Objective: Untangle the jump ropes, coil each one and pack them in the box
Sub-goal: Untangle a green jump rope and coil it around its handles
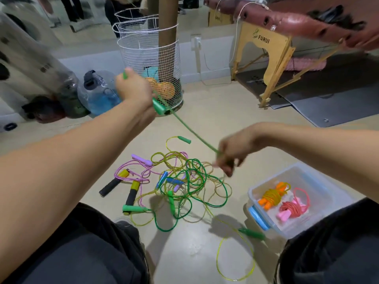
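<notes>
The left hand (133, 89) is raised and stretched forward, fingers curled round a green jump rope (190, 133), with its green handle (159, 107) sticking out below the fist. The right hand (231, 156) is lower and nearer, wrist bent down, pinching the same rope so it runs taut between the two hands. Below them, on the floor (215, 111), lies a tangle of jump ropes (184, 185): green, yellow and pink cords with purple, blue, green and black-and-yellow handles. To the right stands a clear plastic box (291, 201) with a blue latch, holding a coiled orange rope (273, 196) and a coiled pink rope (291, 209). A white wire basket (151, 64) and a water jug (100, 93) stand beyond the left hand.
</notes>
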